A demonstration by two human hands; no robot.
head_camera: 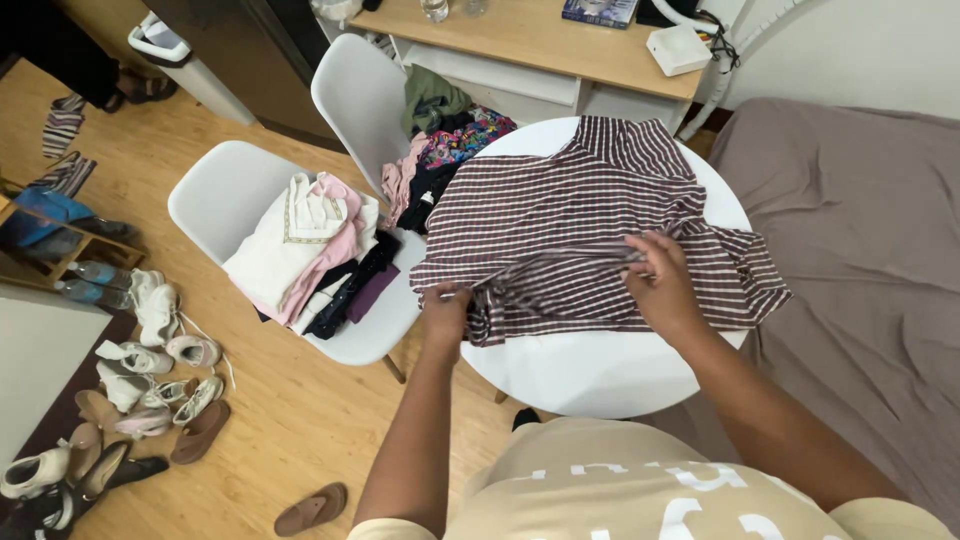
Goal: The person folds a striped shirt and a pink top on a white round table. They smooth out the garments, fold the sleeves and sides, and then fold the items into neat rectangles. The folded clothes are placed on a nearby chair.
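Observation:
A dark striped shirt point(570, 215) lies spread on a round white table point(590, 370). My left hand point(445, 315) pinches the shirt's near left edge at the table rim. My right hand point(660, 280) grips a fold of the shirt's fabric toward the right side, knuckles up. A sleeve of the shirt hangs over the table's right edge toward the bed.
A white chair point(215, 195) at left holds a stack of folded clothes point(315, 250). A second white chair point(355, 95) behind carries a loose heap of garments point(445, 140). Several shoes point(150, 380) lie on the wooden floor. A wooden desk point(540, 40) stands beyond; a grey bed point(860, 240) is right.

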